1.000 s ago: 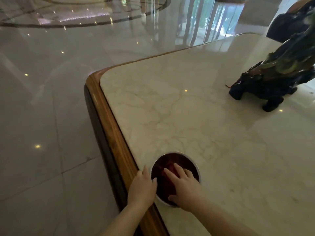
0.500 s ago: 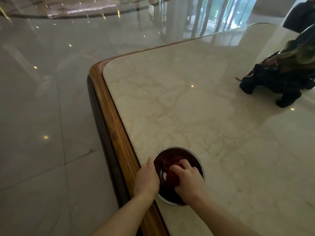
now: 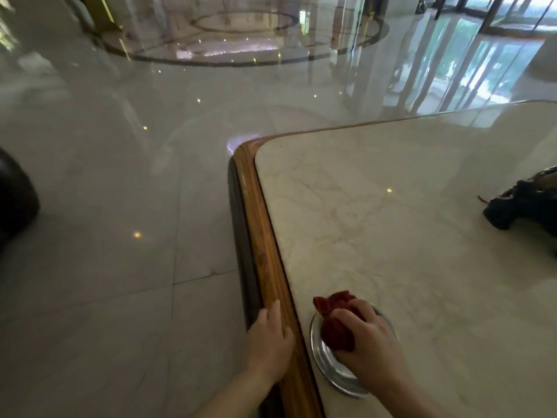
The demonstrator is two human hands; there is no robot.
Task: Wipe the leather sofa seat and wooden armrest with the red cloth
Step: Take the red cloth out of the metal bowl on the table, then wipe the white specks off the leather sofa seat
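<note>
Curling palm-down, the right hand [image 3: 369, 342] has the bunched red cloth [image 3: 336, 322] in its grip, bowl [image 3: 325, 360] beneath; left hand [image 3: 268, 342] lies flat, empty, on the tabletop [image 3: 391, 236] edge.

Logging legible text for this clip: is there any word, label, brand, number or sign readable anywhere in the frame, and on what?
None. No lettering shows on the red cloth, the metal bowl, the marble tabletop, its wooden edge or the dark figurine. The bright specks on the floor are light reflections, not print.
</note>
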